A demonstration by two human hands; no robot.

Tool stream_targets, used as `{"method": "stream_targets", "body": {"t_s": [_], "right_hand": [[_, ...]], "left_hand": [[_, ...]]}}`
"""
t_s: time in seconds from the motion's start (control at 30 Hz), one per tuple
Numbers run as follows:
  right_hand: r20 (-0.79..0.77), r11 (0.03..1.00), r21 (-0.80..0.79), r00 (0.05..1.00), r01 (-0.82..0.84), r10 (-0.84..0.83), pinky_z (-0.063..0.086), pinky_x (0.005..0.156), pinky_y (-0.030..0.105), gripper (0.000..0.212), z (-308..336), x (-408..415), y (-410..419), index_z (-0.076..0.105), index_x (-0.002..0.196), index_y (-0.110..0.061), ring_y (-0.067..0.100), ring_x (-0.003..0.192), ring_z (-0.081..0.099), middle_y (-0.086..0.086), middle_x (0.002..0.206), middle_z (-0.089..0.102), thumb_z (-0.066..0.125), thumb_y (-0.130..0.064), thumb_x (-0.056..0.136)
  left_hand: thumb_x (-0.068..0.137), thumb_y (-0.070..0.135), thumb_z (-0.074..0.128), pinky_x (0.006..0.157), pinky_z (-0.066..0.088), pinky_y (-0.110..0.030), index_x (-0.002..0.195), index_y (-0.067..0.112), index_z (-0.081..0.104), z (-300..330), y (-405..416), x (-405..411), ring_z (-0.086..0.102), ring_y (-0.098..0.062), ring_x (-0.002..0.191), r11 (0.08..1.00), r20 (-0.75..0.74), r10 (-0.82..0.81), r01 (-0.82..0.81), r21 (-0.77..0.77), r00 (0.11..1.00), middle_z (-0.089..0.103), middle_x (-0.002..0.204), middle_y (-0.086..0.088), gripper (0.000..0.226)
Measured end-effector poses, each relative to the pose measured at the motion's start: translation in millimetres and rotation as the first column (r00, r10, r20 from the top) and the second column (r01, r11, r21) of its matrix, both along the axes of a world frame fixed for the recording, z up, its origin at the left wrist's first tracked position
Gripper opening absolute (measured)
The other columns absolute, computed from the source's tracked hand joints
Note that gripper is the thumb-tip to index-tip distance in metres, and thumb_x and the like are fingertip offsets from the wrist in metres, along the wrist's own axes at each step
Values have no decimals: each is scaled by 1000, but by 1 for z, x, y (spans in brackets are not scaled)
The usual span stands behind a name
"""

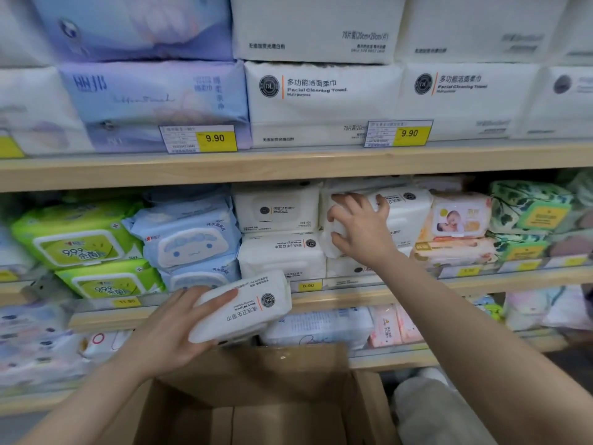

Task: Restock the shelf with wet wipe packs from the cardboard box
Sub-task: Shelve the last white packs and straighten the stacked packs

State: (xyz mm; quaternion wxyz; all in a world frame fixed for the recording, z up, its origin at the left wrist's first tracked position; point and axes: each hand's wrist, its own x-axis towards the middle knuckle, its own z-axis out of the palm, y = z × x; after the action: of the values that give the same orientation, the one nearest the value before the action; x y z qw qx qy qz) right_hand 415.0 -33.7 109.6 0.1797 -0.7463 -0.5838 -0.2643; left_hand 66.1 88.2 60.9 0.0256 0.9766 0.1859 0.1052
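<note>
Two hands are busy mid-restock. At seven o'clock the left hand (173,329) grips a white wet wipe pack (242,305), soft, lidded, label upside down, above the open cardboard box (256,396) at six. At three o'clock the right hand (359,226), fingers curled, seats another white pack (385,216) on the middle shelf (353,297). Next, I judge: release it, then slot in the left pack.

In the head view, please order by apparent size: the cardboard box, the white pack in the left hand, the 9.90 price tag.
1. cardboard box, nearest the camera, so partly unsure
2. white pack held by the left hand
3. 9.90 price tag
</note>
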Motion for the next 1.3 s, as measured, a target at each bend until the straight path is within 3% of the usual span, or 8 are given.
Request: {"method": "stream_targets", "body": {"t_s": [0.3,0.6,0.73,0.83,0.93,1.03,1.17,1.3], "right_hand": [[-81,967,-245,995,-72,53,2,107,63,77,17,-4,-22,30,142,-34,20,141,13,1,151,24,70,-31,76],[-100,958,-264,991,-108,84,1,109,62,79,25,-11,-26,31,142,-28,23,141,16,6,150,26,71,-32,74],[-167,949,-143,952,-280,256,11,112,61,76,29,-38,-31,36,140,-20,23,138,27,9,146,36,58,-55,77],[-129,845,-366,920,-390,369,7,116,50,97,15,-91,-31,25,145,-16,22,140,22,9,151,29,55,-70,71],[-106,821,-461,939,-338,327,17,115,46,112,-10,-129,-19,16,147,-13,29,135,29,14,147,34,71,-61,62],[-109,904,-327,961,-276,254,47,86,42,102,-12,-141,-12,32,138,-17,31,95,55,10,108,57,74,-59,55],[-220,943,-270,966,-194,136,39,82,36,94,1,-136,-18,29,141,-31,28,99,50,6,109,55,70,-58,62],[-218,972,-232,976,-49,-3,39,86,35,90,23,-133,-15,30,141,-33,29,107,48,8,114,54,69,-59,65]], "left_hand": [[76,57,49,85,47,-34,144,46,16,7,-6,7,49,-20,102,1000,24,-30,30,9,999,47,119,1,76],[76,61,47,87,46,-34,143,49,13,11,-9,12,48,-20,105,999,50,-49,48,23,998,48,123,0,77],[74,62,47,85,47,-35,142,50,14,12,-8,11,49,-21,104,998,57,-57,55,31,997,49,122,-1,77],[75,62,49,85,47,-36,142,48,18,15,-6,14,49,-22,104,995,52,-80,77,60,995,49,124,-2,75],[76,62,54,86,47,-37,139,42,24,23,-9,21,47,-18,105,994,90,-101,96,56,991,48,125,0,72],[72,60,62,93,42,-32,135,38,23,39,-19,23,39,-5,112,994,153,-90,98,-51,984,42,129,14,77],[71,68,46,99,29,-21,142,33,22,77,9,24,36,-1,121,954,318,82,18,-300,944,39,131,15,83],[82,59,13,109,19,-38,144,17,29,81,69,26,29,-28,135,985,292,164,-139,-106,942,35,147,-11,77]]}}
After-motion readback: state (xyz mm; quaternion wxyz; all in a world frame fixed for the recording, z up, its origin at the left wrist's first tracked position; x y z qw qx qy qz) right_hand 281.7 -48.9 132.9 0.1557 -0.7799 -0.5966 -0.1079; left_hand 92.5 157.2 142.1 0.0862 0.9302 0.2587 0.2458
